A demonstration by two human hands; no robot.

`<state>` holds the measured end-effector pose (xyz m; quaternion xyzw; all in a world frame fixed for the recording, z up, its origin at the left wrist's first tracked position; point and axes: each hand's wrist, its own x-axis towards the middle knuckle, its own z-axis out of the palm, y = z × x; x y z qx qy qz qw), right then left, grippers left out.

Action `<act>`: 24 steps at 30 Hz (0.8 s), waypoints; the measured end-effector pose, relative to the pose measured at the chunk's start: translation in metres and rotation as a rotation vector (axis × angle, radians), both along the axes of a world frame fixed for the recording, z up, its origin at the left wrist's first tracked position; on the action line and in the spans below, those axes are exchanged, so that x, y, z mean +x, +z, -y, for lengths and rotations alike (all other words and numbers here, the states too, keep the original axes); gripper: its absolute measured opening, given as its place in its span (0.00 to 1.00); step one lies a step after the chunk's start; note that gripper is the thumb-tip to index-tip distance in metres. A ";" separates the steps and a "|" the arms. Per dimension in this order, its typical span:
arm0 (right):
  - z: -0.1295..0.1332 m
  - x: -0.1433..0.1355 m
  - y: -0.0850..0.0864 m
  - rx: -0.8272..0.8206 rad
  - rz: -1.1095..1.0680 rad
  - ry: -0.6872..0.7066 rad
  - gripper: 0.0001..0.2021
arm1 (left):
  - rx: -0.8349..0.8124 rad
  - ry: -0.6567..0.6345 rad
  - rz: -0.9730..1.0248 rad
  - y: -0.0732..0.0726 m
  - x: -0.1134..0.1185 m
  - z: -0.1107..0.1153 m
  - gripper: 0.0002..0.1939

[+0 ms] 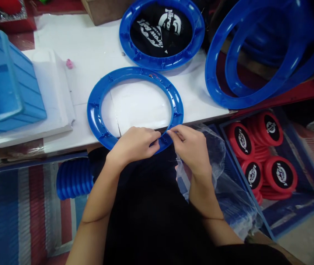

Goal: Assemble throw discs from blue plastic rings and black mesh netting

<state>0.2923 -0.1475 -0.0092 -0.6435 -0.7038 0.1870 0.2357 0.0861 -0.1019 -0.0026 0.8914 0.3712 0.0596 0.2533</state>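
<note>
A blue plastic ring (pixel 94 112) lies on the white work surface, its channelled side with small posts facing up. A small part with reddish wires (pixel 154 76) sits in the ring's far side. At the ring's near edge, my left hand (pixel 136 145) is closed in a pinch, thumb against fingers. Close beside it on the right, my right hand (pixel 191 147) also pinches with its fingertips at the ring's inner rim. Whatever is between the fingers of either hand is too small or hidden to make out. The ring's nearest part is partly covered by my left hand.
Behind lies another blue ring (pixel 126 36) around black printed fabric. More blue rings (pixel 215 73) lean at the right. A light-blue bin (pixel 27 88) stands left. Below right, a dark blue crate (pixel 292 221) holds red discs (pixel 280 175); stacked blue rings (pixel 74 178) sit below left.
</note>
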 end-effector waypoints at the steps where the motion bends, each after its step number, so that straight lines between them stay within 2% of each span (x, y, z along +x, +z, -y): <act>1: 0.002 -0.003 -0.001 0.012 0.010 -0.008 0.12 | -0.005 -0.007 0.001 0.001 -0.002 -0.002 0.11; 6: 0.005 -0.007 -0.005 -0.017 0.029 -0.059 0.12 | -0.040 0.005 -0.022 0.007 -0.005 -0.002 0.11; 10: 0.006 -0.008 -0.003 -0.082 -0.041 -0.058 0.11 | 0.013 0.079 -0.104 0.011 0.014 0.009 0.15; 15: 0.007 -0.006 0.005 -0.171 -0.003 -0.064 0.10 | 0.027 0.149 -0.141 0.008 0.035 0.019 0.15; 17: 0.005 0.002 0.011 -0.243 -0.027 0.035 0.09 | 0.005 0.169 -0.095 0.006 0.032 0.019 0.12; 19: -0.001 0.013 0.018 -0.315 -0.093 0.222 0.10 | -0.017 0.166 -0.045 0.003 0.024 0.018 0.09; 21: -0.006 0.023 0.024 -0.313 -0.131 0.338 0.10 | -0.027 0.154 -0.010 0.001 0.017 0.017 0.06; 24: -0.012 0.028 0.027 -0.169 -0.051 0.252 0.09 | -0.024 0.135 0.019 -0.001 0.012 0.016 0.06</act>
